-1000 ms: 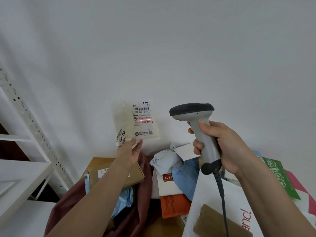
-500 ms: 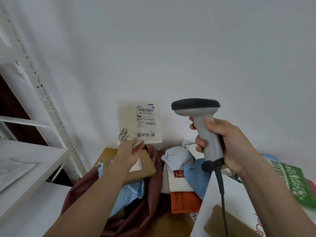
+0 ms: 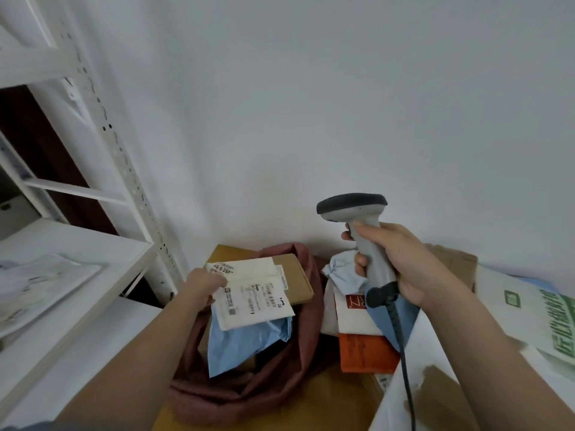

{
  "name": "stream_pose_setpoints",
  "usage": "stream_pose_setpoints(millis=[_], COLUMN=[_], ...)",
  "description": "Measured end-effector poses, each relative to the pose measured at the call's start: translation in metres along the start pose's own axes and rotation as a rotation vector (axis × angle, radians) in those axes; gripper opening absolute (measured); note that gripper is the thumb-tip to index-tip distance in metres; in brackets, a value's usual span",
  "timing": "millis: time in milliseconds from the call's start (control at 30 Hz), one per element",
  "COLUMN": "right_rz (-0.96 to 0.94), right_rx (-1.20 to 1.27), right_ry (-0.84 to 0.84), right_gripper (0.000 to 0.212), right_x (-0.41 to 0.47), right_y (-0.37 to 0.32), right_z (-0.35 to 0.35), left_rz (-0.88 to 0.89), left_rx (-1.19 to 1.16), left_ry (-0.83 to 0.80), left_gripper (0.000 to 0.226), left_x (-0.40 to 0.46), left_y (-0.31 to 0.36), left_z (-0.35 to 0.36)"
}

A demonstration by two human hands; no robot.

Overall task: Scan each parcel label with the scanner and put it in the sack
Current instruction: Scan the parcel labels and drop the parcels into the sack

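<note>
Now your left hand (image 3: pixel 203 283) has brought the white parcel (image 3: pixel 253 298) down from up in the air, where the scanner's red line was on its label a second ago. It lies flat over the mouth of the dark red sack (image 3: pixel 245 377), label side up. That likely means the scan is done and this parcel is going in. Your fingers are curled on its near left corner, so you have not let go yet.

Your right hand (image 3: pixel 404 269) is wrapped tight around the handle of the scanner (image 3: pixel 357 225), which stands upright to the right of the sack (no red line shows on anything now).

Inside the sack, a brown flat box (image 3: pixel 298 278) sits at the back and a crumpled blue bag (image 3: pixel 242 343) lies under the white parcel.

Right of the sack is a heap waiting its turn on the tabletop (image 3: pixel 326 399): a white bag with a red square (image 3: pixel 354 315), an orange parcel (image 3: pixel 364 353), and a white bag with green print (image 3: pixel 544 321). Left of the sack stands a white shelf (image 3: pixel 77 244).
</note>
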State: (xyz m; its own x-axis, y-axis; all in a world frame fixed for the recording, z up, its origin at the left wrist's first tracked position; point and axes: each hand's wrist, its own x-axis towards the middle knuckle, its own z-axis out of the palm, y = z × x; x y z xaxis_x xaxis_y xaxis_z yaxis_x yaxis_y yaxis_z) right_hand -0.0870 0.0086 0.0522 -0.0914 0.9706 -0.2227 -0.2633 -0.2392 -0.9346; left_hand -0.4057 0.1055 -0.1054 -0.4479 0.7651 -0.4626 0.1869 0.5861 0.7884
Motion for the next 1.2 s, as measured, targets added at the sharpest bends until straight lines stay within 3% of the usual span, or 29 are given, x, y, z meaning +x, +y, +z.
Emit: stream_pose_setpoints(millis=[200,300,367,533,700,867,933,1067,1200], right_rz=[0.025,0.026,0.016,-0.020,-0.013,-0.010,-0.017,-0.001,-0.049], right_rx=[0.003,-0.007,-0.016,-0.016,-0.062,-0.143,-0.320,-0.899,-0.891], right_ry=[0.049,0.077,0.099,0.167,0.210,0.282,0.320,0.513,0.631], right_gripper=[0.027,0.030,0.034,0.033,0.028,0.009,0.019,0.035,0.070], right_x=[0.010,0.009,0.006,-0.006,-0.017,-0.019,-0.014,0.008,0.031], right_y=[0.010,0.009,0.008,0.002,0.000,0.016,0.025,0.053,0.081], right_z=[0.000,-0.005,-0.011,-0.029,-0.062,-0.101,-0.117,-0.153,-0.180], left_rz=[0.002,-0.007,0.008,0.216,0.455,0.487,0.486,0.460,0.455], left_rx=[0.035,0.183,0.286,0.361,0.404,0.420,0.403,0.382,0.377], left_ry=[0.007,0.063,0.133,0.107,-0.148,-0.355,-0.369,-0.351,-0.335], left_gripper=[0.024,0.059,0.070,0.057,0.029,0.017,0.017,0.011,0.010], left_x=[0.011,0.010,0.001,-0.026,-0.061,-0.088,-0.092,-0.096,-0.096], left_y=[-0.015,-0.006,0.005,0.040,0.057,0.047,0.043,0.035,0.028], left_z=[0.010,0.013,0.017,0.051,0.102,0.146,0.157,0.168,0.173])
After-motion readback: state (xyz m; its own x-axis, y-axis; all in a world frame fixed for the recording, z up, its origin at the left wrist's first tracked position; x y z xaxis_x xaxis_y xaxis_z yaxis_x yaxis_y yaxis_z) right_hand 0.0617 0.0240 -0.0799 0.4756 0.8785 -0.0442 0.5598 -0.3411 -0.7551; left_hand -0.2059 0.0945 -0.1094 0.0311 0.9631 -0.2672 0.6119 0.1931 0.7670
